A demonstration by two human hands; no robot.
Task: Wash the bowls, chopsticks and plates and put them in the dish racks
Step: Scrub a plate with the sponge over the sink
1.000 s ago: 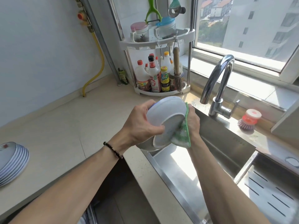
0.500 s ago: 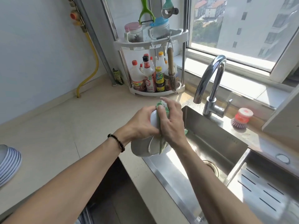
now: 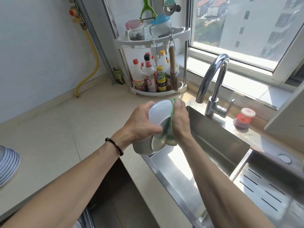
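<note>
Moved: right hand (image 3: 180,122) slid its green scouring cloth (image 3: 171,129) along the rim | left hand (image 3: 141,125) grips white round ceramic bowl (image 3: 158,114), frame centre | right fingers clamp cloth | advice: rotate bowl, scrub whole rim over steel sink (image 3: 218,142)

Bright daylight, coming in through the window (image 3: 246,30) at upper right. Hard sun patch on the sink (image 3: 177,170) floor, blown out to near white (no detail there). Glare streaks on the faucet (image 3: 213,71) and the sill. The counter (image 3: 49,129) is evenly lit, with soft shadows under the forearms. Strong wide-angle bending at the edges: window frame and wall pipe lean and bow. Focus fair; slight softness over the hands (image 3: 143,124).
</note>
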